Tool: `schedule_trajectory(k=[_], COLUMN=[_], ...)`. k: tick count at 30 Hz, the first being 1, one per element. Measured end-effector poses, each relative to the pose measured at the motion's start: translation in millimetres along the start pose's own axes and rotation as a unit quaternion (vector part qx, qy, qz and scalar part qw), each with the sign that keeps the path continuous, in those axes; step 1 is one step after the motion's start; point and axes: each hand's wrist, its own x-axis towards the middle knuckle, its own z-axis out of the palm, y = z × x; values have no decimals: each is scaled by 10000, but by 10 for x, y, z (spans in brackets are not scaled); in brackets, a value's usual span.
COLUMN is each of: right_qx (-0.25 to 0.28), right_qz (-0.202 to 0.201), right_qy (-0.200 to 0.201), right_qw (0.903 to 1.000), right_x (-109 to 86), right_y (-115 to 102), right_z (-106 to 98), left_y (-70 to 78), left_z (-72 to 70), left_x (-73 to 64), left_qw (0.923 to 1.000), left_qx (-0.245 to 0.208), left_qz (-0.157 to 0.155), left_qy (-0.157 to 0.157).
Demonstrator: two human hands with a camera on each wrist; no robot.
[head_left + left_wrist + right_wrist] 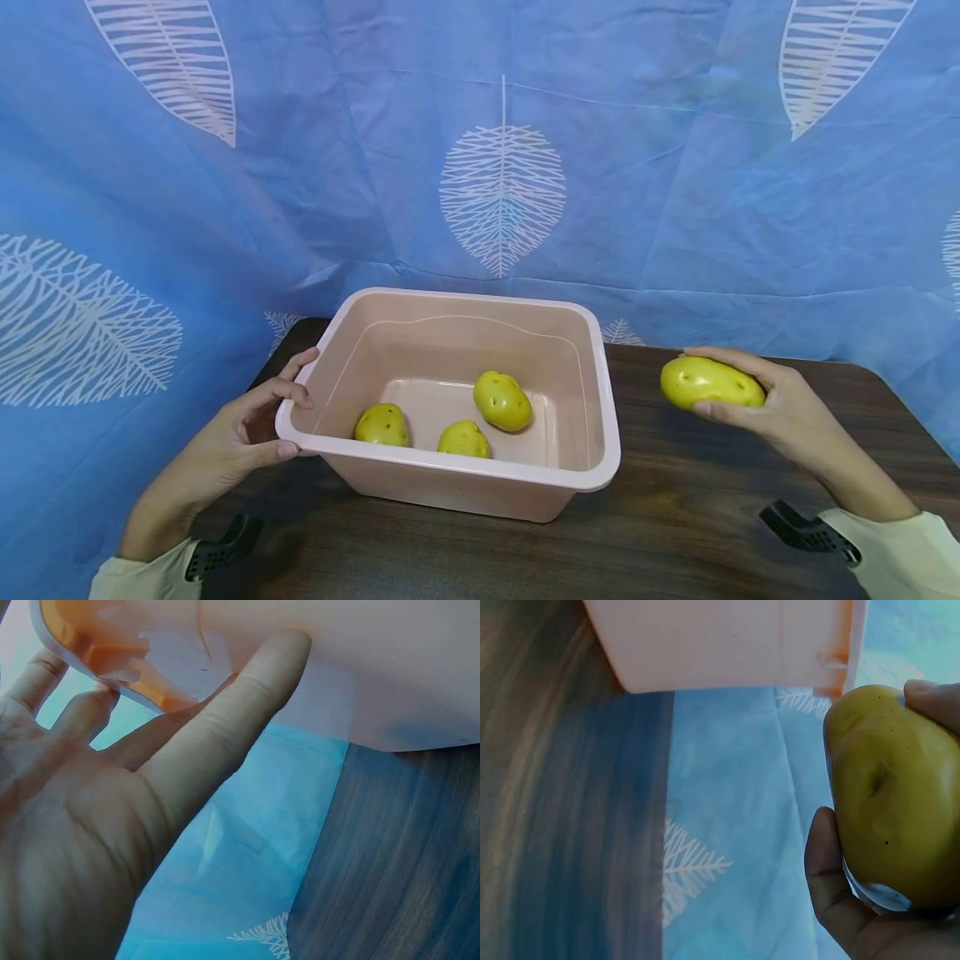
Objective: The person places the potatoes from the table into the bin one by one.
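Note:
My right hand [787, 400] holds a yellow-green potato [708, 382] above the table, to the right of a pink plastic basin. In the right wrist view the potato [892, 795] sits between thumb and fingers, its dimpled side showing. My left hand [232, 433] grips the left rim of the basin [480, 475], fingers over the edge and thumb against the outside. Inside the basin lie three more potatoes: one at the left [382, 425], one at the front middle [463, 439] partly hidden by the front rim, and one farther right [502, 401].
The basin stands on a dark wooden table [675, 500]. Behind and to the left hangs a blue cloth [637, 192] with white leaf prints, close to the table's back edge. Black straps [810, 533] circle both wrists over light sleeves.

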Motion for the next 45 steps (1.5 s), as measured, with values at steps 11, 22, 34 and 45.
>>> schedule_trajectory(k=[11,22,34,45], right_qx=[2,459,1000,2038], right_qz=[-140,-83,228,176], right_qy=[-66,-384,-896,-1595], right_qw=[9999,9982,9907,9658], right_x=[161,341,552,881], right_y=[-376,-739,-1125,-1582], right_z=[-35,-36,113,399], left_y=[4,-6,20,24], left_z=[3,13,16,16], left_x=[3,8,21,13], left_qw=[10000,10000,9999,9994], left_qx=[80,-38,-34,73], left_qz=[30,28,-155,-307], left_qy=[-24,-56,4,154])
